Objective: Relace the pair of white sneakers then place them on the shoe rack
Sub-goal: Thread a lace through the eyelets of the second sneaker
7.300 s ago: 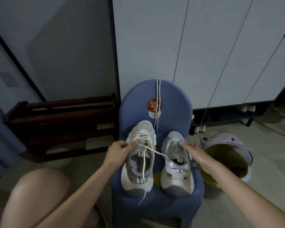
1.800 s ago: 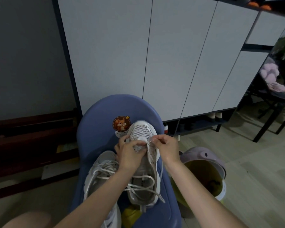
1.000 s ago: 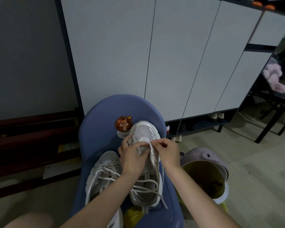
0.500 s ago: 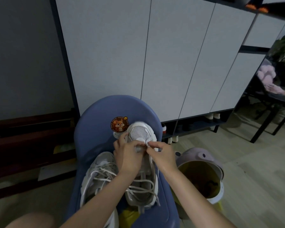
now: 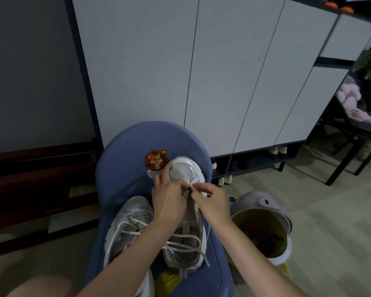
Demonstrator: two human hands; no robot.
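Note:
Two white sneakers lie on a blue chair (image 5: 124, 159). The right sneaker (image 5: 185, 171) points its mesh toe at the chair back. My left hand (image 5: 169, 198) grips it near the toe eyelets, thumb against the toe. My right hand (image 5: 212, 200) pinches the white lace (image 5: 193, 185) just below the toe. Loose loops of that lace cross the shoe's open tongue further down. The left sneaker (image 5: 129, 224) lies beside it, partly under my left forearm, with its laces loose.
A pink-lidded bin (image 5: 263, 213) stands open right of the chair. White cabinet doors (image 5: 212, 71) rise behind, with a low shoe shelf (image 5: 257, 163) beneath them. A dark wooden rack (image 5: 34, 181) sits at the left. A black table (image 5: 356, 133) stands far right.
Both hands stay at the toe end of the right sneaker, working the lace with small finger moves. Seven seconds back the sneakers lay side by side with one lace hung over the chair back.

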